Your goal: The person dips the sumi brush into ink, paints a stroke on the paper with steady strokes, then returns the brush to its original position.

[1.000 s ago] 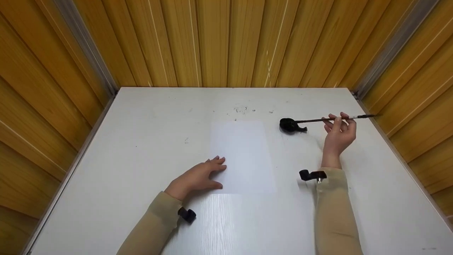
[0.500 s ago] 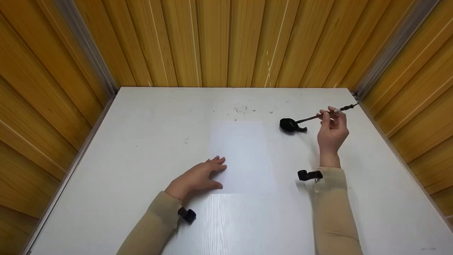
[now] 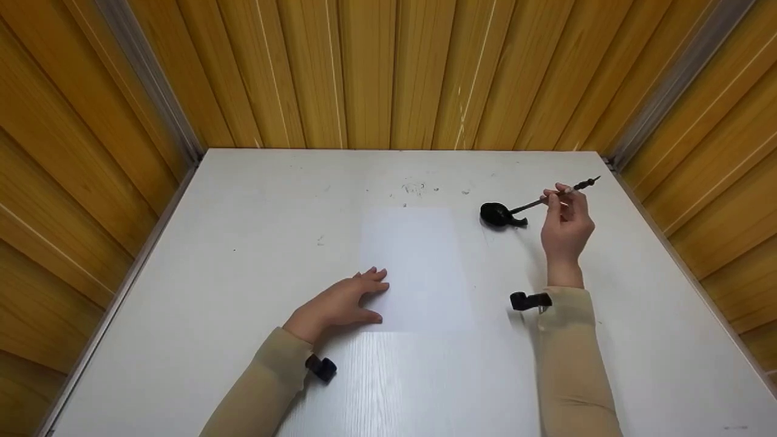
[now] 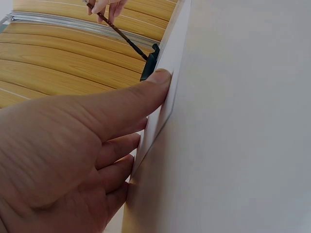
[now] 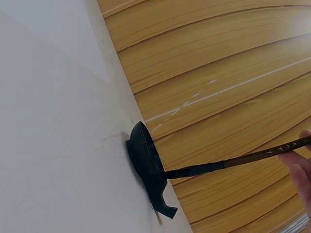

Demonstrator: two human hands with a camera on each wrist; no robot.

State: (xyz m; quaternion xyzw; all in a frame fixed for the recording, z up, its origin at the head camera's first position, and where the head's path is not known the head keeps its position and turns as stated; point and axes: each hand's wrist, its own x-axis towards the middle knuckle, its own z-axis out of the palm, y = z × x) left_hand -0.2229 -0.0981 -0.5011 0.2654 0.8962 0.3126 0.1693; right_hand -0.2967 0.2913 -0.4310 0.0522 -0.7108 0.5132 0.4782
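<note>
My right hand (image 3: 566, 233) pinches a calligraphy brush (image 3: 529, 206), its brown handle pointing up and away to the right. In the right wrist view the dark brush head meets the rim of a small black ink dish (image 5: 145, 158) with a curved handle. That dish (image 3: 495, 215) sits on the table right of a white sheet of paper (image 3: 419, 261). On the sheet's left edge rests my left hand (image 3: 340, 300), fingers and thumb spread. The left wrist view has its thumb (image 4: 158, 77) lying on the paper near a corner.
The white table (image 3: 243, 200) has dark smudges (image 3: 414, 187) beyond the paper. Wood-patterned panels (image 3: 364, 73) stand at the back and both sides. A small black camera sits on each sleeve cuff, the right one (image 3: 529, 301) close above the table.
My right hand has shifted slightly left, and the brush's handle end has swung left and tilted upward, its head staying at the dish. My left hand has stayed in place.
</note>
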